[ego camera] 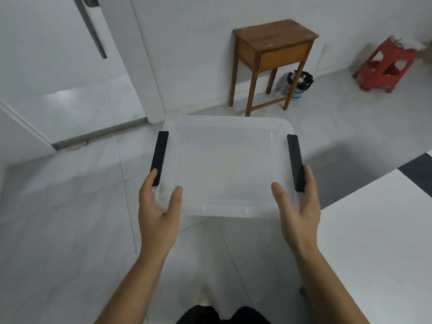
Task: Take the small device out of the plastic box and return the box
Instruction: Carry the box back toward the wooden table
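I hold a clear plastic box (pixel 224 164) with a lid in mid-air above the floor, level and in front of me. A black clip (pixel 160 157) runs along its left side and another black clip (pixel 295 162) along its right side. My left hand (pixel 159 209) grips the near left corner, thumb on the lid. At the near right corner my right hand (pixel 297 206) grips the same way. No small device shows through the lid or anywhere else.
A wooden side table (pixel 271 59) stands against the far wall, with a small bin (pixel 299 85) beside it. A red plastic stool (pixel 388 66) is at the far right. A white tabletop (pixel 378 242) lies to my right. An open doorway (pixel 70 90) is at the left.
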A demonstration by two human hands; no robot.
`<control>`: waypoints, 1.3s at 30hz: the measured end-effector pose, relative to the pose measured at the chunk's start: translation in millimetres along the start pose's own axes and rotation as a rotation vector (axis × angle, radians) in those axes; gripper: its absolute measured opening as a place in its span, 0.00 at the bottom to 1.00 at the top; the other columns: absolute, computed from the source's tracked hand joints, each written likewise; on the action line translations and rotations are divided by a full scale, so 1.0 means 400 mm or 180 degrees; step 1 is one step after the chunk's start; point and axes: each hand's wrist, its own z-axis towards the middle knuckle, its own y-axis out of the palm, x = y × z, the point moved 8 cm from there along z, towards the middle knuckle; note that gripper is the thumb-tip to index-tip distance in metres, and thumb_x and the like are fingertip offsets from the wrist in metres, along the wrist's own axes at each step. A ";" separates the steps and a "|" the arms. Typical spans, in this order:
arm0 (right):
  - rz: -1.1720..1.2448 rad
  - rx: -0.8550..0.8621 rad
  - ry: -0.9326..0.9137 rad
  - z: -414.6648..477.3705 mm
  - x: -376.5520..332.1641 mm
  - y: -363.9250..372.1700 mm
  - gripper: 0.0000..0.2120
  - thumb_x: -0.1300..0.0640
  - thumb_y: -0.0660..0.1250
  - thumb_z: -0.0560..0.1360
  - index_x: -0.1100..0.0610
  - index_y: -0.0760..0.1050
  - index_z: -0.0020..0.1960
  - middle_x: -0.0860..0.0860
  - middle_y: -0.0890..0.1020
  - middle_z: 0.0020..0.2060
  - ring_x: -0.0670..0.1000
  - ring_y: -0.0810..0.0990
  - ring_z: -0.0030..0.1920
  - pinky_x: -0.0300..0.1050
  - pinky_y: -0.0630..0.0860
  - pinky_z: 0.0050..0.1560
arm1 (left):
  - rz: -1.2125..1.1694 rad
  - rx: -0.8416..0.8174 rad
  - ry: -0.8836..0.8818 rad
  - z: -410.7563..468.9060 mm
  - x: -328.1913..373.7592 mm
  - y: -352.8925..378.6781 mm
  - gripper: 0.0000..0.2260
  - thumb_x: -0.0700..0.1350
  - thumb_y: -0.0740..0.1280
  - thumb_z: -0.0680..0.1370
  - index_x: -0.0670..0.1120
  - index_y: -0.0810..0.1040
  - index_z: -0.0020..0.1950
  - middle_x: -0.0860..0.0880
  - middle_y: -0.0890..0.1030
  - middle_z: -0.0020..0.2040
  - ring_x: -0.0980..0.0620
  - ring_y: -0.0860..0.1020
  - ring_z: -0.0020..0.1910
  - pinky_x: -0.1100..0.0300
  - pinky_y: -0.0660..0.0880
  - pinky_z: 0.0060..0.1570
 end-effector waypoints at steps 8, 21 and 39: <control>-0.0042 0.0848 0.0245 0.444 0.057 0.003 0.39 0.46 0.69 0.72 0.51 0.59 0.79 0.37 0.67 0.69 0.17 0.63 0.58 0.15 0.61 0.55 | 0.0041 -0.0816 0.0258 0.441 0.135 0.456 0.28 0.52 0.70 0.78 0.56 0.66 0.77 0.57 0.70 0.74 0.63 0.67 0.71 0.69 0.64 0.66; 0.0063 0.0732 0.0148 1.310 0.027 0.219 0.40 0.44 0.69 0.72 0.50 0.59 0.79 0.35 0.65 0.71 0.22 0.63 0.63 0.17 0.61 0.59 | 0.0005 -0.0570 0.0353 1.114 0.333 0.942 0.28 0.52 0.70 0.78 0.56 0.66 0.77 0.61 0.68 0.73 0.65 0.65 0.70 0.71 0.61 0.63; -0.0213 0.1484 0.0437 2.203 0.105 0.267 0.39 0.48 0.67 0.71 0.50 0.57 0.80 0.36 0.65 0.71 0.22 0.63 0.62 0.15 0.60 0.53 | -0.0064 -0.1615 0.0375 1.828 0.507 1.798 0.30 0.54 0.71 0.76 0.57 0.66 0.77 0.59 0.68 0.74 0.62 0.65 0.70 0.59 0.65 0.67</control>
